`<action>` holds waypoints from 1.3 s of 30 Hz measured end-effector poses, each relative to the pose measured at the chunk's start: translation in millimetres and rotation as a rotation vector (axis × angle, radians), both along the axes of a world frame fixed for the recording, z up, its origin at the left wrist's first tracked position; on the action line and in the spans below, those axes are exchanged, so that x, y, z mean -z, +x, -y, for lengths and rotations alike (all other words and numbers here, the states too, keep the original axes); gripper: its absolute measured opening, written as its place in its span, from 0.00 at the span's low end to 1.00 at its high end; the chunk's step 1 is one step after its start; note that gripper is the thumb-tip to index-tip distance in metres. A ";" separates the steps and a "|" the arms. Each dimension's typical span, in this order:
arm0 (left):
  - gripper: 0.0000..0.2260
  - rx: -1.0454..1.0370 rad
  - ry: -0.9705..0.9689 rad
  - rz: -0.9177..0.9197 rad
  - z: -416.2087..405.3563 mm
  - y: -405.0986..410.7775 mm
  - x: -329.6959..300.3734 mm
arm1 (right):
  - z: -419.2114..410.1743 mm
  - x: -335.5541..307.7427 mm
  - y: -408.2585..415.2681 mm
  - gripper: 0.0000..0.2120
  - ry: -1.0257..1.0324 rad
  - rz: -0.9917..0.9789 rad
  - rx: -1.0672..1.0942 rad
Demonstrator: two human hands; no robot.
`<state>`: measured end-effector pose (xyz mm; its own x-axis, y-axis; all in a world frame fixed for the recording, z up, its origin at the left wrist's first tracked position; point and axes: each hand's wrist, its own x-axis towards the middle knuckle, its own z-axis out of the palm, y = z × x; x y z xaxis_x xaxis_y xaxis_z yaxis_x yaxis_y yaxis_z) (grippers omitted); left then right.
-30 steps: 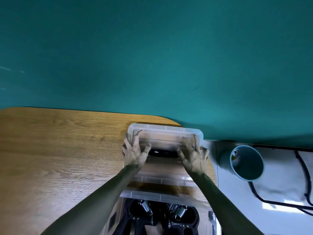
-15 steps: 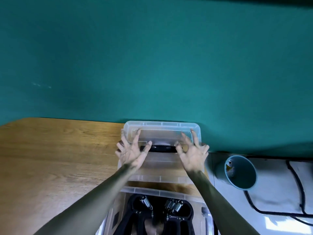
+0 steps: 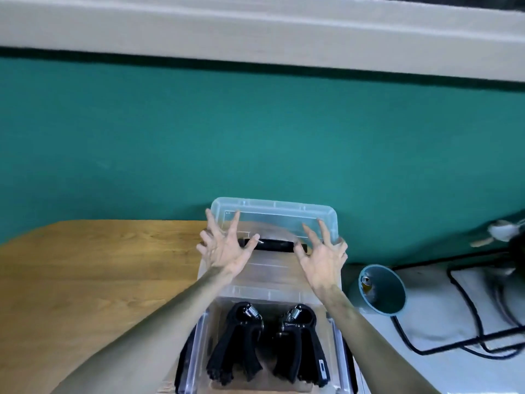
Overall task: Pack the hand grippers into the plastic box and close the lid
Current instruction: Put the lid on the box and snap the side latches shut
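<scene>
Lid (image 3: 274, 223), raised at the desk's (image 3: 85, 280) far edge between spread left hand (image 3: 224, 248) and spread right hand (image 3: 322, 258), should be lowered squarely over box (image 3: 199, 345) and hand grippers (image 3: 272, 342), both edges gripped evenly.

Your left hand (image 3: 224, 251) and right hand (image 3: 322, 258), which a second ago pressed on the clear lid (image 3: 274, 223), now have fingers spread and raised, barely touching it. The lid's far edge is lifted higher. Your view is pulled back: both hand grippers (image 3: 270, 342) in the plastic box (image 3: 196, 356) now show whole.
</scene>
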<state>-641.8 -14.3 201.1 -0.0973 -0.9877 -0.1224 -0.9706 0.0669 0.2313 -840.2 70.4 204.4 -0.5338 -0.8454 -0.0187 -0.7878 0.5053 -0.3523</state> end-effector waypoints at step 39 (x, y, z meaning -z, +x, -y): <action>0.37 0.011 0.022 0.202 -191.7 57.9 51.3 | -180.9 55.5 57.0 0.31 0.224 -0.181 -0.166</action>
<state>-583.9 177.4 149.8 -0.0791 -0.9836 -0.1621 -0.9966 0.0746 0.0337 -783.2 251.3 148.9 -0.4007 -0.9068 -0.1311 -0.9056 0.4137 -0.0935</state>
